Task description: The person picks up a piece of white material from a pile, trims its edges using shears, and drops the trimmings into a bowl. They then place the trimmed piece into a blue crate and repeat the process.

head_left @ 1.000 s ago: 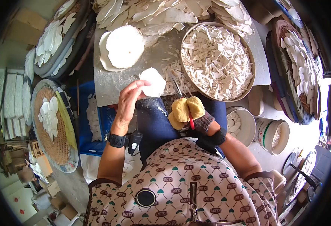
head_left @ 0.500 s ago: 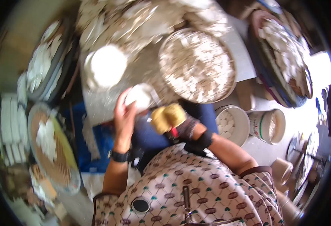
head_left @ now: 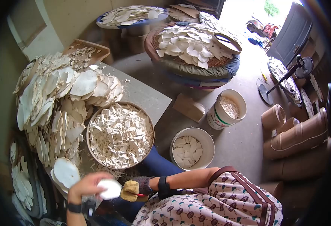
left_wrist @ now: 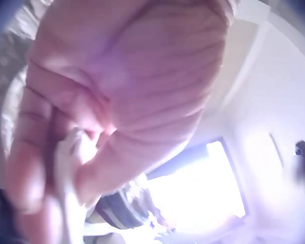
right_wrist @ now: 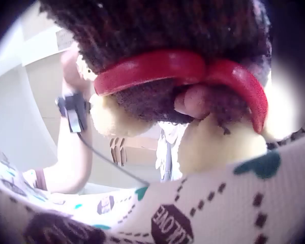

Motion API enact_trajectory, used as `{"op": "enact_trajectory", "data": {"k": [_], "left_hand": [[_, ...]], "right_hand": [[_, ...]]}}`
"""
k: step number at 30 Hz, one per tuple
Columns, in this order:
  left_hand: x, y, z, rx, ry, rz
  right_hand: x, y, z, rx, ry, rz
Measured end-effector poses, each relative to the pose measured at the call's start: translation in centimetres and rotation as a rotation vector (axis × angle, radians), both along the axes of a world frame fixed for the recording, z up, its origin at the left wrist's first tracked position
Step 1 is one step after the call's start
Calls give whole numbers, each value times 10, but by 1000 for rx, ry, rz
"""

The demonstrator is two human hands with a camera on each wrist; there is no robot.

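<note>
A black fan (head_left: pixel 305 68) stands near a dark door (head_left: pixel 291 33).

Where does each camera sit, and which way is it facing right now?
Head: worn on the head, facing forward and down past the round tray; left hand, right hand and patterned top show.
Left wrist: looks along the left palm to fingers pinching the white piece.
Right wrist: faces the right hand's red handles; patterned top and left forearm show.
Shared: white piece, head and left wrist; red handles, head and right wrist.
</note>
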State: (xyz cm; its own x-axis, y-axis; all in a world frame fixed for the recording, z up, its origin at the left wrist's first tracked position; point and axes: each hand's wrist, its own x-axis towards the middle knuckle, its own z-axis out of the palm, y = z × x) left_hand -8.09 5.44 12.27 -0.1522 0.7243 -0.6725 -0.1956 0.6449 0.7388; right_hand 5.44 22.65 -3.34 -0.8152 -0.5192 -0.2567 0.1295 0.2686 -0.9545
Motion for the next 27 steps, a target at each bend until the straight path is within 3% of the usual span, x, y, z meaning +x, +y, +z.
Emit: {"op": "enact_trajectory", "data": {"k": [1,2,3,4,7,8,9,11,13,14,15,18,22,27], "left_hand": [[-15,36,7,6,196,-179],[-5,85,24,507,263,80],[4,122,60,577,23,304],[6,146,76,753,-23,355],[26,177,79,790,190,257],[28,171,68,747,363,150],[27,161,55,691,527,26],[27,128,32,519,405,78],[33,92,6,526,376,273],[36,76,-6,530,331,361],[41,59,-20,535,282,453],[51,8,-37,467,117,626],[63,-52,-55,376,68,914],[49,-93,-65,318,267,1121]], "right_hand": [[4,-5,0,10,25,33],[4,-10,-10,-57,237,33],[5,-16,-21,-112,457,21],[6,-14,-23,-134,379,2],[-19,13,83,-88,709,186],[-10,6,51,-349,595,83],[-6,4,45,-355,348,72],[-8,4,0,-58,409,246],[-8,5,12,77,465,247],[-6,2,3,6,542,220],[-10,1,12,89,493,354],[-4,-4,-12,13,591,300],[-3,-6,-16,-183,-11,297],[-6,-8,-25,-88,-22,333]]}}
